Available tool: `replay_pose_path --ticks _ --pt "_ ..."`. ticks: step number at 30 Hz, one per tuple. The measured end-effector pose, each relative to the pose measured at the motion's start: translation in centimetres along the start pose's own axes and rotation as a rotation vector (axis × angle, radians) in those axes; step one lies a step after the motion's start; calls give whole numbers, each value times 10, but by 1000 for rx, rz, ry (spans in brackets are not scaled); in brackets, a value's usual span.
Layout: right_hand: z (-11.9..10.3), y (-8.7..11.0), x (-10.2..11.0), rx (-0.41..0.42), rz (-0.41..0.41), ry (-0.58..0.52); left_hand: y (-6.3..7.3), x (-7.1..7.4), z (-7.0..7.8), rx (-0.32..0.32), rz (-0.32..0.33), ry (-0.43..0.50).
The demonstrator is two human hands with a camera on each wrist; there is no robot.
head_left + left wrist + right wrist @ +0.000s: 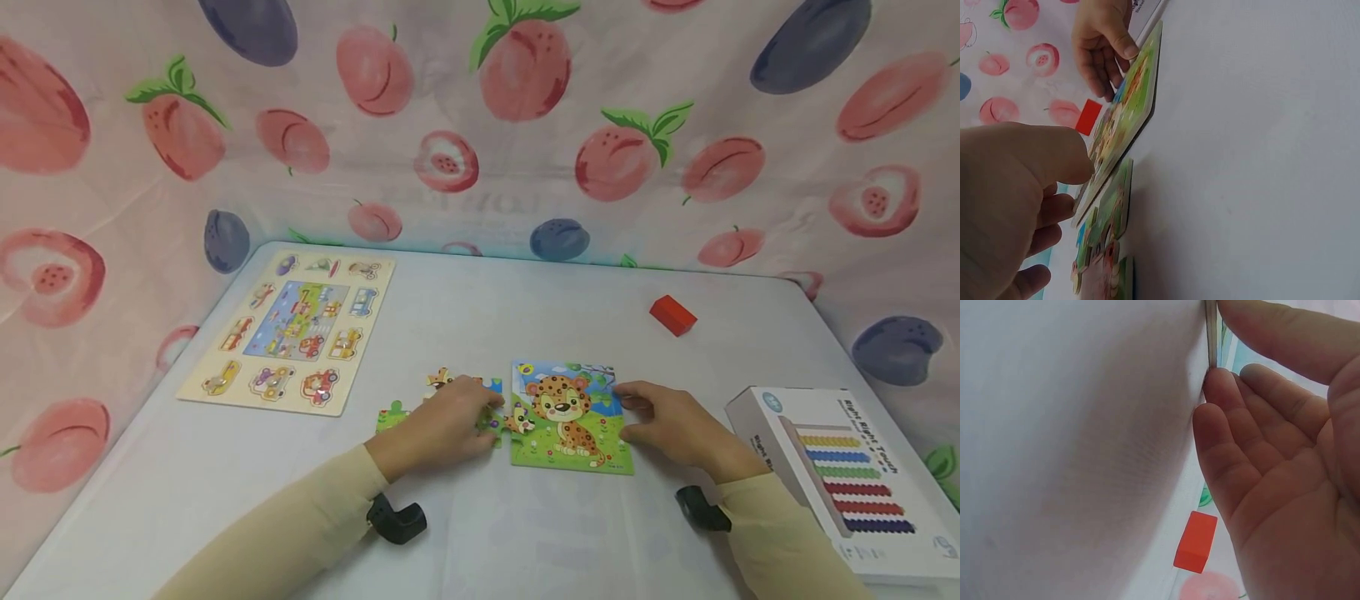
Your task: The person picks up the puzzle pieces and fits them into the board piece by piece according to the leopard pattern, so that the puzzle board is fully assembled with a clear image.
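A square leopard picture board (570, 417) lies on the table between the two hands. My right hand (667, 421) touches its right edge, with the thumb and fingers apart and loosely bent. Over several jigsaw pieces (393, 414) at the board's left is my left hand (446, 422), its fingertips by the board's left edge. A jigsaw piece with a small animal face (519, 420) reaches that edge near those fingertips. In the left wrist view the thumb (1075, 156) meets the board's edge while the other fingers hang loosely bent. The left hand partly covers the pieces.
A wooden vehicle puzzle board (360, 333) lies at the back left. A red block (673, 315) rests at the back right. The white toy box (847, 483) stands beside my right forearm. A fruit-print curtain (517, 167) hangs behind the table.
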State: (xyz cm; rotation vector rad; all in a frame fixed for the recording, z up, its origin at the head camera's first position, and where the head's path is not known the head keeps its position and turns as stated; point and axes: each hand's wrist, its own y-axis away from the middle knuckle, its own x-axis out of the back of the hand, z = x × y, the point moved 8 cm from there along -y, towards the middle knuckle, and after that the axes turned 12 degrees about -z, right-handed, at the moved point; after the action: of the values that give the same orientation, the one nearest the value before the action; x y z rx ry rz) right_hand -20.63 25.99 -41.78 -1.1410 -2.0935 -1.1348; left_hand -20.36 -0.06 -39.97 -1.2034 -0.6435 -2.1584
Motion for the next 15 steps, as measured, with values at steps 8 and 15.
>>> replay_pose_path --ticks 8,15 --pt "3 -2 0 -4 10 -4 -8 -3 8 -6 -12 -13" --pt "2 -2 -1 -1 11 1 -16 -6 13 7 7 -19"
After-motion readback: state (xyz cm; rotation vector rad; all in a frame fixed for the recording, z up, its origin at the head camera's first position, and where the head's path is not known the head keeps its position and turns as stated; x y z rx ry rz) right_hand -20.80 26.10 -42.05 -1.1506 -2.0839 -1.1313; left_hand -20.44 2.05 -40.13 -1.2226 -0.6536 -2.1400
